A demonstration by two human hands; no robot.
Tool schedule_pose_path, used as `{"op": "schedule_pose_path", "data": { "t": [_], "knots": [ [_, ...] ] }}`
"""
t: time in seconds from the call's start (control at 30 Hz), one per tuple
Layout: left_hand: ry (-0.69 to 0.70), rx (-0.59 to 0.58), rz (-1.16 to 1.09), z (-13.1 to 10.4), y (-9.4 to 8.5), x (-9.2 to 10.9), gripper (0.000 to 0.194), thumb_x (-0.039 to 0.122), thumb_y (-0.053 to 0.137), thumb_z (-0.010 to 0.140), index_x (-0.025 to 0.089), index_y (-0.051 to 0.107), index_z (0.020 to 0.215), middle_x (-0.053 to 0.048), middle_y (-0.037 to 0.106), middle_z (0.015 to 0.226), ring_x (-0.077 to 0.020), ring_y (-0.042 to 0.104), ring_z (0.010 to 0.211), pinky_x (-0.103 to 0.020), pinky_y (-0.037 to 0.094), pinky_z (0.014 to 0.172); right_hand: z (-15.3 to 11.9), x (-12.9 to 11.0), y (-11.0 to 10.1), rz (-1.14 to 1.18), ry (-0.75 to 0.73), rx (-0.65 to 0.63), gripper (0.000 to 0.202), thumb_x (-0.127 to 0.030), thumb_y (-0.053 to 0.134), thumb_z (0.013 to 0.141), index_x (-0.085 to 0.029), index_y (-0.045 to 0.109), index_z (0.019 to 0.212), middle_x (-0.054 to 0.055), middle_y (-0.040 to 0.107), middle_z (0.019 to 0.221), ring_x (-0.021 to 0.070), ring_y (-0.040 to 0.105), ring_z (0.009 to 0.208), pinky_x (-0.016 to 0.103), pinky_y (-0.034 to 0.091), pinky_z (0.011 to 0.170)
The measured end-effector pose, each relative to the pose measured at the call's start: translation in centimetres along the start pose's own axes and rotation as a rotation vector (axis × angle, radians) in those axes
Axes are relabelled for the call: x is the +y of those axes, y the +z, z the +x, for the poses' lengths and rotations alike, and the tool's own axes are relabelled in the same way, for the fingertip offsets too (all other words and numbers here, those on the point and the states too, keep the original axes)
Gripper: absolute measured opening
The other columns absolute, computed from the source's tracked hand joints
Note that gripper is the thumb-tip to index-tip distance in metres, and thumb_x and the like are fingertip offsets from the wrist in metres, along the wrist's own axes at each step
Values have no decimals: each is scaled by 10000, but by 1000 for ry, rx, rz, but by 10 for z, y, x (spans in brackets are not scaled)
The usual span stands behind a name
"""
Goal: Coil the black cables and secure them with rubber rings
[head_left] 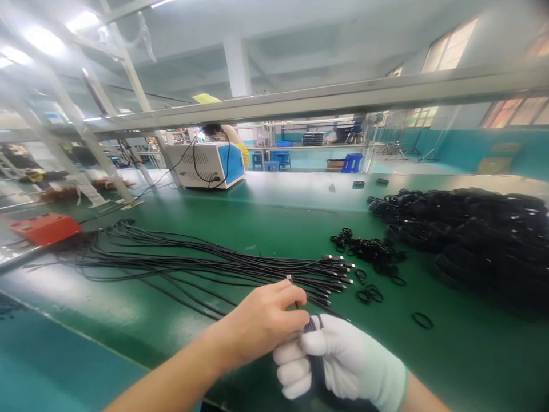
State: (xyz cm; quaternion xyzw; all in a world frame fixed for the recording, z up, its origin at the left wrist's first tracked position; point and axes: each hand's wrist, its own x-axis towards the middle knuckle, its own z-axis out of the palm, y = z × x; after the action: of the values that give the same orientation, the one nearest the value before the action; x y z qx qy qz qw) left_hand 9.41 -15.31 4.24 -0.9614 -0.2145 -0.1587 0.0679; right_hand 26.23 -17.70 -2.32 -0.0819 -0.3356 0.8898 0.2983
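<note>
My bare left hand (pixel 268 317) pinches a black cable near its end, and the cable's metal-tipped plug (pixel 289 278) sticks up past the fingers. Just to the right, my right hand (pixel 343 355), in a white glove, is wrapped round a bundled black cable (pixel 316 366). Its thumb presses on the strands close to my left fingertips. Part of the bundle is hidden by the glove. Behind both hands, a row of long black cables (pixel 206 260) lies across the green table (pixel 278 223), their plugs pointing right.
Small black loops (pixel 373 252) lie in a heap right of the plugs, with a single loop (pixel 422 320) nearer me. A large pile of coiled black cables (pixel 476 234) covers the right side. A red box (pixel 46 228) sits left, a white-and-blue machine (pixel 210 166) behind.
</note>
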Motion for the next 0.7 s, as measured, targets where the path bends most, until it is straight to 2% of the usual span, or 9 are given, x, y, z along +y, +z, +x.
{"op": "schedule_pose_path", "data": {
  "t": [0.07, 0.13, 0.2, 0.27, 0.3, 0.37, 0.47, 0.6, 0.7],
  "knots": [
    [46, -120, 12, 8, -5, 1, 246, 134, 459, 876, 180, 594, 676, -6, 587, 795, -117, 493, 679, -225, 402, 607, -3, 1, -1, 23, 84, -6, 326, -260, 645, 753, -58, 572, 999, 65, 538, 773, 162, 566, 686, 411, 436, 735],
    [28, -230, -41, 18, -13, -2, 225, 182, 535, 854, 184, 567, 631, 19, 566, 688, -120, 498, 645, -221, 366, 543, -7, 2, -3, 55, 139, -12, 345, -258, 661, 739, -47, 588, 1002, 98, 617, 775, 217, 630, 743, 442, 452, 754],
    [-49, -323, -216, 24, -19, -7, 181, 208, 615, 806, 189, 573, 631, 36, 569, 652, -110, 524, 630, -200, 354, 525, -11, 3, -6, 59, 162, -24, 354, -272, 652, 745, -34, 603, 1003, 152, 675, 827, 293, 646, 878, 445, 468, 757],
    [-174, -370, -491, 25, -19, -10, 113, 208, 657, 770, 191, 597, 676, 50, 589, 655, -93, 545, 616, -171, 369, 536, -13, 4, -7, 61, 167, -45, 353, -297, 631, 764, -27, 616, 991, 182, 696, 859, 332, 626, 964, 424, 490, 734],
    [-253, -358, -630, 24, -17, -10, 80, 210, 659, 765, 189, 607, 709, 53, 594, 660, -87, 548, 614, -161, 379, 543, -14, 4, -8, 65, 158, -53, 349, -305, 621, 773, -28, 621, 986, 179, 702, 849, 334, 630, 960, 413, 500, 713],
    [-427, -260, -838, 17, -9, -6, 37, 210, 632, 775, 179, 611, 768, 53, 587, 664, -83, 536, 611, -155, 390, 544, -14, 4, -7, 70, 109, -47, 331, -306, 604, 789, -35, 626, 977, 165, 709, 820, 322, 650, 914, 393, 516, 672],
    [-628, -48, -952, 4, 6, 7, 44, 186, 562, 799, 171, 601, 813, 47, 562, 679, -85, 499, 624, -165, 387, 557, -11, 3, -3, 54, 47, -29, 309, -293, 581, 806, -32, 633, 962, 162, 710, 823, 299, 661, 890, 368, 527, 662],
    [-738, 146, -995, -6, 19, 23, 108, 199, 484, 845, 172, 587, 830, 29, 563, 741, -100, 488, 674, -195, 387, 607, -6, 0, 1, -7, -1, -17, 312, -295, 579, 798, -25, 645, 940, 163, 710, 785, 278, 674, 836, 350, 520, 676],
    [-749, 181, -1159, -9, 29, 26, 120, 210, 480, 854, 176, 574, 920, 18, 564, 791, -108, 494, 700, -209, 394, 628, -6, -3, 1, -57, -11, -35, 321, -283, 568, 785, -17, 649, 946, 182, 705, 770, 274, 674, 831, 354, 502, 707]
  ]
}}
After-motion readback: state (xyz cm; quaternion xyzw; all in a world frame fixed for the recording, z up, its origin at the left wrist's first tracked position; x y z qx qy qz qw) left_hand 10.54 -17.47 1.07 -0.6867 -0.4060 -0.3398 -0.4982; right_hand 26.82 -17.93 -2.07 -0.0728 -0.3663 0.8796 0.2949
